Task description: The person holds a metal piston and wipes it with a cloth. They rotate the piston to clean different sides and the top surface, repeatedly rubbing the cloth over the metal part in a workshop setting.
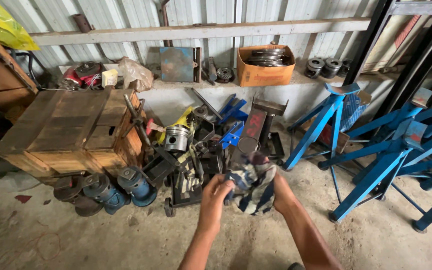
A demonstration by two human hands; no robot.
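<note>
**Both hands gather a striped rag above a heap of workshop parts**

At the lower centre of the frame, the left hand (215, 192) and the right hand (282, 196) hold a crumpled blue, white and dark striped rag (252, 184) between them. The cloth bunches up in the gap between the two hands, rising above the knuckles and drooping a little below them. The left hand's fingers (224, 186) curl inward and pinch the rag's left edge, the fingertips pressed into the fabric. The right hand sits mostly behind the cloth; its fingers are hidden by the folds, so how they are set cannot be told, though the rag lies against its palm side.

Behind the rag, at the centre of the frame, dark metal parts are piled on the concrete floor (101, 240), among them a silvery piston (176, 138). To the left stands a wooden crate (71, 130), with blue cylindrical jacks (121, 190) lying just below it. Blue steel stands (376, 150) fill the right side. Along the upper centre, an orange cardboard box (265, 67) of metal rings rests on a ledge against the corrugated wall.
</note>
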